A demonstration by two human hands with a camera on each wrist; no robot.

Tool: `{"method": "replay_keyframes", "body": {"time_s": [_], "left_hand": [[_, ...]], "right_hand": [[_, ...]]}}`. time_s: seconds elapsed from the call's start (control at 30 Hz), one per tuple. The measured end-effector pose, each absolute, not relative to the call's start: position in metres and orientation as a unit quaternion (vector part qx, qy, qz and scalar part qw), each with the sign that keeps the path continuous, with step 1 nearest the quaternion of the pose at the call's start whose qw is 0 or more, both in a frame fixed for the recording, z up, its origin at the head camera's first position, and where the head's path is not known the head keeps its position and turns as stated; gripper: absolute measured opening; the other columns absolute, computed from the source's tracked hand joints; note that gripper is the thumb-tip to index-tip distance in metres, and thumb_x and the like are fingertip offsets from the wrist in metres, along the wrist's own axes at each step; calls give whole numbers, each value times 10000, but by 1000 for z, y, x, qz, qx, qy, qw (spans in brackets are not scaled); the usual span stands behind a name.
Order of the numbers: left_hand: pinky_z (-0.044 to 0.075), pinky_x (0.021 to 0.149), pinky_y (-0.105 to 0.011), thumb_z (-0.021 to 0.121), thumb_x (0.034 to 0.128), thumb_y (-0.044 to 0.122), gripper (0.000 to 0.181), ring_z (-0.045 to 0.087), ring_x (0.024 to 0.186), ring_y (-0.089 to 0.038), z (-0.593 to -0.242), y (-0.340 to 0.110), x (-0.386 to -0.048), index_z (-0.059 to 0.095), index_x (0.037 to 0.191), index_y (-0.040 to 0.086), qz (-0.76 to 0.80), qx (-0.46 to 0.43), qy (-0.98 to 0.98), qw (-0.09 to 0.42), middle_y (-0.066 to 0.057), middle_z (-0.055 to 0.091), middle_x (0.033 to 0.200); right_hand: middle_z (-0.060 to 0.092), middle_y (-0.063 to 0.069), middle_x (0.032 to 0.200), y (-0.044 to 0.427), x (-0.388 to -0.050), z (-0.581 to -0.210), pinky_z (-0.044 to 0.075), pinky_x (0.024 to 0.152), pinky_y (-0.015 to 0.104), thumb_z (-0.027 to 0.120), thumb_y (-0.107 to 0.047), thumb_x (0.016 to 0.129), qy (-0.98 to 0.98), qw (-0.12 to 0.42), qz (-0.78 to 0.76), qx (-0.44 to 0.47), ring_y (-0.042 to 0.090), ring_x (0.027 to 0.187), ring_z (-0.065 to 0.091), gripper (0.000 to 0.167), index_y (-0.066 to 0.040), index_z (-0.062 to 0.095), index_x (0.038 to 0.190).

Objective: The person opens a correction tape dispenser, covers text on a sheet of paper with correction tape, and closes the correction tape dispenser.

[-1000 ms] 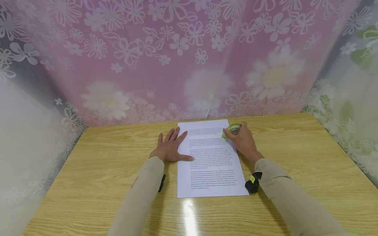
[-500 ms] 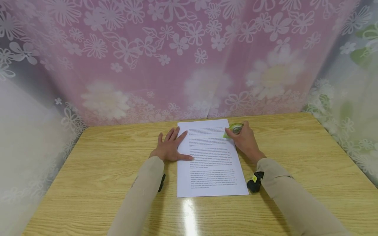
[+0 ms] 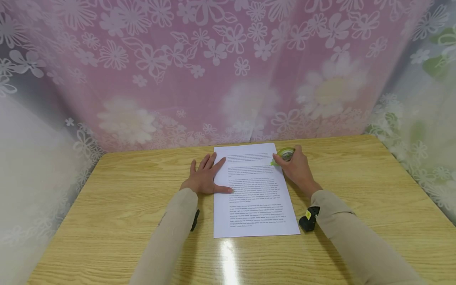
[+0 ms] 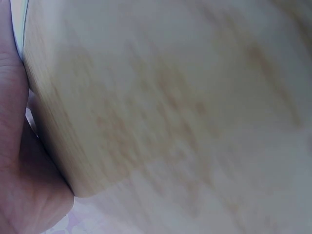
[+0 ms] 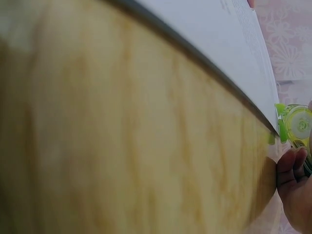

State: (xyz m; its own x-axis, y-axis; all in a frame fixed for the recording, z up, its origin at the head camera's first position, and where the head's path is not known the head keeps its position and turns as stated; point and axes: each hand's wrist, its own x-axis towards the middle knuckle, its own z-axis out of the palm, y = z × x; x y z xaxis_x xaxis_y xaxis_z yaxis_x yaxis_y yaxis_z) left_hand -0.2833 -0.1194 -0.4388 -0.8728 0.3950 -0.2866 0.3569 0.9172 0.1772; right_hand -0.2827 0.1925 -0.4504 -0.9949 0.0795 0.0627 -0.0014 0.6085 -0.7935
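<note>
Right hand [image 3: 299, 170], fingers curled, grips tape dispenser [image 3: 286, 153] at right edge of paper [image 3: 254, 198]. Left hand [image 3: 204, 178], fingers spread, blocks left edge. Curtain [image 3: 199, 87] behind surface [image 3: 142, 198].

A wood-grain table [image 3: 117, 213] carries white printed paper [image 3: 254, 198], lying flat with its text facing up.

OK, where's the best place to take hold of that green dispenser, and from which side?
I'd hold the green dispenser by its broad, rounded body, coming from the right, as the right hand does. Its narrow end points left, toward the printed paper, so that end is probably best left uncovered.
</note>
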Motion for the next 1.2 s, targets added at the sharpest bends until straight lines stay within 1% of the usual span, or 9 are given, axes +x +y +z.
{"method": "replay_keyframes", "body": {"time_s": [0.2, 0.37, 0.53, 0.6, 0.7, 0.83, 0.97, 1.1, 1.2], "left_hand": [[-64, 1080, -600, 514, 693, 848, 1140, -89, 1443, -226, -438, -120, -283, -13, 1544, 304, 64, 199, 965, 156, -18, -109, 1591], [-56, 1081, -602, 514, 688, 852, 1168, -77, 1445, -227, -437, -120, -283, -15, 1548, 266, 66, 198, 966, 154, -17, -99, 1592], [-57, 1082, -598, 513, 684, 855, 1179, -76, 1445, -228, -438, -120, -285, -18, 1548, 253, 64, 198, 966, 152, -16, -100, 1593], [-59, 1083, -597, 515, 682, 855, 1180, -75, 1445, -230, -439, -120, -284, -16, 1548, 255, 65, 198, 966, 151, -16, -100, 1592], [-62, 1085, -592, 505, 674, 866, 1184, -78, 1444, -228, -439, -120, -284, -23, 1546, 263, 65, 198, 966, 154, -12, -107, 1590], [-63, 1085, -591, 494, 674, 871, 1181, -85, 1442, -223, -438, -120, -283, -32, 1544, 270, 67, 199, 965, 159, -8, -119, 1588], [-53, 1085, -597, 494, 684, 864, 1172, -85, 1442, -221, -436, -119, -283, -39, 1543, 271, 60, 198, 965, 158, -10, -118, 1588], [-40, 1083, -605, 510, 692, 850, 1167, -77, 1444, -230, -434, -119, -282, -27, 1546, 263, 58, 199, 966, 156, -21, -105, 1591], [-37, 1081, -611, 520, 696, 842, 1166, -73, 1444, -239, -434, -119, -281, -19, 1547, 255, 62, 200, 965, 156, -25, -101, 1592]], "right_hand": [[528, 228, 1008, 193, -282, -450, 458, 700, 379, 624, -426, 911, -893, 45, 447, -22, 312, 833, 567, 663, 68, 318, 1230], [529, 223, 1007, 193, -283, -449, 460, 697, 373, 618, -444, 908, -893, 44, 447, -23, 306, 833, 566, 673, 67, 320, 1229], [527, 223, 998, 193, -283, -450, 457, 691, 380, 619, -454, 905, -892, 48, 448, -22, 308, 823, 564, 669, 63, 326, 1212], [525, 228, 1010, 194, -283, -452, 454, 703, 389, 619, -468, 900, -890, 49, 453, -24, 316, 836, 561, 685, 66, 329, 1216], [522, 221, 1035, 198, -284, -456, 454, 711, 387, 593, -548, 884, -883, 45, 465, -40, 312, 854, 558, 773, 67, 326, 1269], [534, 188, 1008, 204, -287, -459, 476, 671, 355, 554, -630, 862, -864, 34, 498, -70, 277, 788, 572, 843, 54, 334, 1303], [538, 170, 952, 207, -287, -456, 493, 621, 313, 558, -616, 868, -840, 23, 538, -71, 224, 678, 568, 790, 45, 366, 1256], [527, 155, 956, 205, -286, -449, 490, 598, 284, 563, -611, 868, -826, 11, 559, -79, 180, 646, 548, 775, 36, 376, 1250], [518, 132, 940, 199, -286, -445, 474, 584, 272, 572, -605, 867, -817, 10, 568, -96, 167, 652, 525, 749, 23, 389, 1233]]}}
